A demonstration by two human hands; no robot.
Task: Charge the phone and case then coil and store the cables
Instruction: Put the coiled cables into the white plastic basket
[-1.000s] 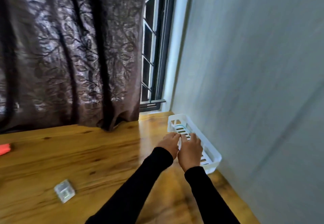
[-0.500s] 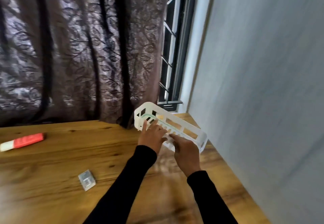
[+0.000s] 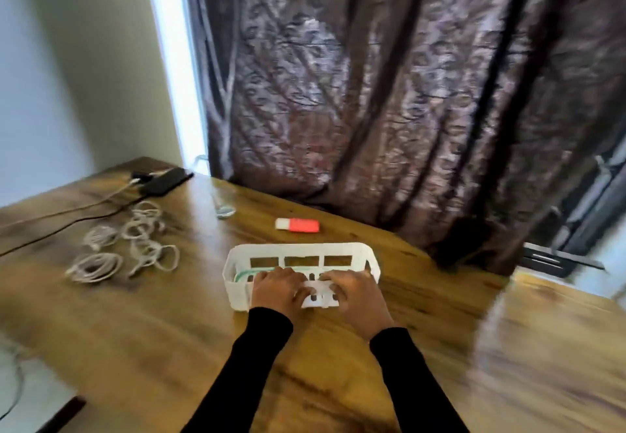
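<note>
Head view: left hand [image 3: 278, 288] and right hand [image 3: 355, 292] grip the near wall of the light, rigid slotted basket [image 3: 301, 253]; coiled cables [image 3: 125, 246], far left, look limp.

A wooden table [image 3: 169, 331] with a streaky brown grain fills the lower part of the view. Behind it hangs a dark brown curtain [image 3: 389, 93] with a leaf pattern, its hem touching the table's far edge. A red and white oblong object [image 3: 298, 225] lies flat on the table near the curtain. To its left sits a small clear object [image 3: 224, 210], too blurred to name. A pale wall [image 3: 74, 70] stands at the left, and a dark window frame [image 3: 582, 229] shows at the right edge.
</note>
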